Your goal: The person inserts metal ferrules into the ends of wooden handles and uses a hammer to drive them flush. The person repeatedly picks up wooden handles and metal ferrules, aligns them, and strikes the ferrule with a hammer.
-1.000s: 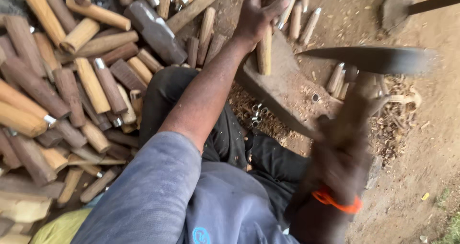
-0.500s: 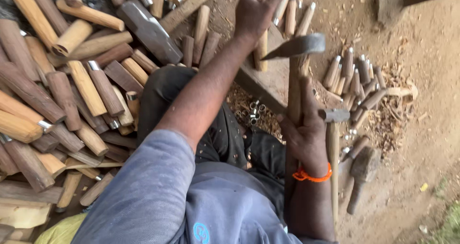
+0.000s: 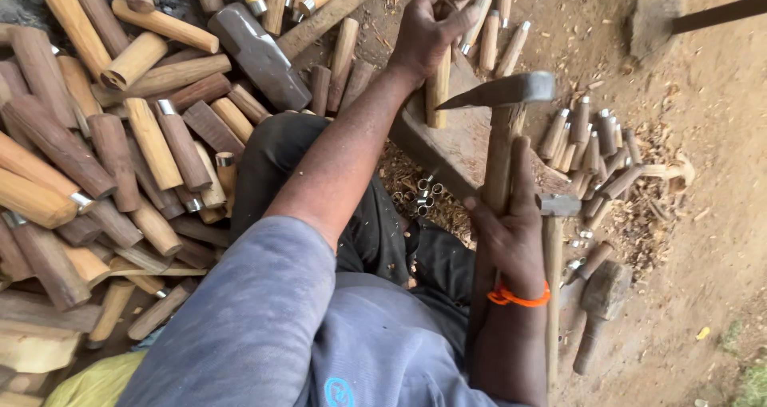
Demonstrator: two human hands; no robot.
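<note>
My left hand point(image 3: 431, 27) grips a short pale wooden handle blank point(image 3: 437, 95), holding it upright on a worn wooden chopping block point(image 3: 463, 147). My right hand point(image 3: 511, 231), with an orange band at the wrist, is closed around the wooden shaft of a small adze-like hatchet point(image 3: 503, 91). Its dark metal head hangs just right of the blank, the pointed edge aimed at it. I sit on the ground with dark trousers and a grey shirt.
A large heap of wooden handles point(image 3: 104, 151) lies at my left, with a big sledgehammer head point(image 3: 260, 55) on it. Finished handles with metal ferrules point(image 3: 591, 147) lie right of the block. A hammer point(image 3: 553, 271), a mallet point(image 3: 599, 303) and loose metal rings point(image 3: 419, 195) lie on the dirt.
The hatchet has swung in from a raised, blurred position at the right and now hangs lower and closer, next to the blank. My left hand has kept the blank on the block.
</note>
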